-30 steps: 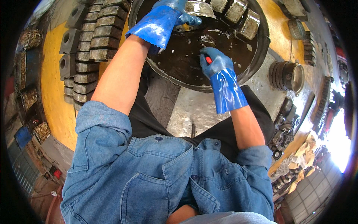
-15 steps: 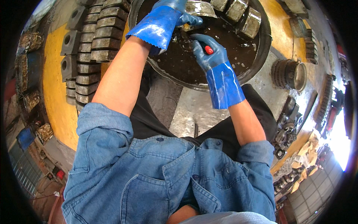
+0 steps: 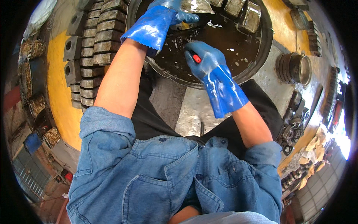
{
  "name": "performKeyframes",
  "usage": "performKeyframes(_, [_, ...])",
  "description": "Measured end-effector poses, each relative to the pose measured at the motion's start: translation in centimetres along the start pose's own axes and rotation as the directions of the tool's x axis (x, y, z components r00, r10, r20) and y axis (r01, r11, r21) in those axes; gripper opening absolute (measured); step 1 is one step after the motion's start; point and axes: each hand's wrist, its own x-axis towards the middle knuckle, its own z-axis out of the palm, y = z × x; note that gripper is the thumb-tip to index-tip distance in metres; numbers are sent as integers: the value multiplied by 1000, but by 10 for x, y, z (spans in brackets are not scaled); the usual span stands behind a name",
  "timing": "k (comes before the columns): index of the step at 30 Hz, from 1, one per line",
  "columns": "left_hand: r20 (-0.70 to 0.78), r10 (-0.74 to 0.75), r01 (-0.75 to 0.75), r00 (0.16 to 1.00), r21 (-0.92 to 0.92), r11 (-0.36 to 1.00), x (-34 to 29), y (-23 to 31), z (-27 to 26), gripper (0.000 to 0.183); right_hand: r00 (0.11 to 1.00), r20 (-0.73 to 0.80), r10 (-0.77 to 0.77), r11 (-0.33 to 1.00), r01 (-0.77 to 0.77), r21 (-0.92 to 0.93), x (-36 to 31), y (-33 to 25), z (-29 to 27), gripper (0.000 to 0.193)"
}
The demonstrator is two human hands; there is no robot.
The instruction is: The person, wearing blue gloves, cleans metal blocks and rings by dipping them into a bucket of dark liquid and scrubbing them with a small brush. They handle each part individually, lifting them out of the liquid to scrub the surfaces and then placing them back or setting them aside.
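Observation:
Both my hands wear blue rubber gloves over a round, dark basin point(image 3: 265, 41) of murky brown liquid. My left hand point(image 3: 163, 20) is at the basin's upper left, closed on a wet metal part point(image 3: 185, 26) with a yellowish patch, its thumb stretched across it. Much of that part is hidden by the glove and the liquid. My right hand point(image 3: 207, 59) is closed around a tool with a red handle point(image 3: 197, 58). The handle's end shows beside the thumb, and a thin tip appears past the fingers, near the metal part. The tool's kind is not clear.
Wet metal blocks point(image 3: 249, 18) sit along the basin's far right. Stacked metal blocks point(image 3: 108, 33) and grey blocks with holes point(image 3: 72, 72) stand to the left. A ribbed metal cylinder point(image 3: 292, 69) stands right of the basin, with machine parts point(image 3: 294, 125) nearer.
My right hand has moved slightly left and down with the red-handled tool, its fingers closing in more. The left hand stays on the metal part, while the whole view has shifted a little.

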Motion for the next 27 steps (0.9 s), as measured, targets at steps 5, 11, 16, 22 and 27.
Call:
performKeyframes(5, [156,329,-172,931,985,18,-34,25,20,85,991,97,88,987,-73,-145,-7,18,-20,20])
performKeyframes(11, [72,423,-190,903,951,244,-28,16,-1,84,999,26,18,997,-16,-78,-5,18,-17,24])
performKeyframes(16, [25,356,-114,934,966,232,-21,20,-10,83,1000,-3,-11,998,10,-69,-5,18,-17,24])
performKeyframes(22, [30,347,-165,938,915,368,-22,19,-16,84,982,4,188,953,-182,-242,6,31,-18,21])
performKeyframes(27, [14,355,-101,935,968,228,-34,27,17,78,988,35,150,976,-142,-166,-8,34,-8,24])
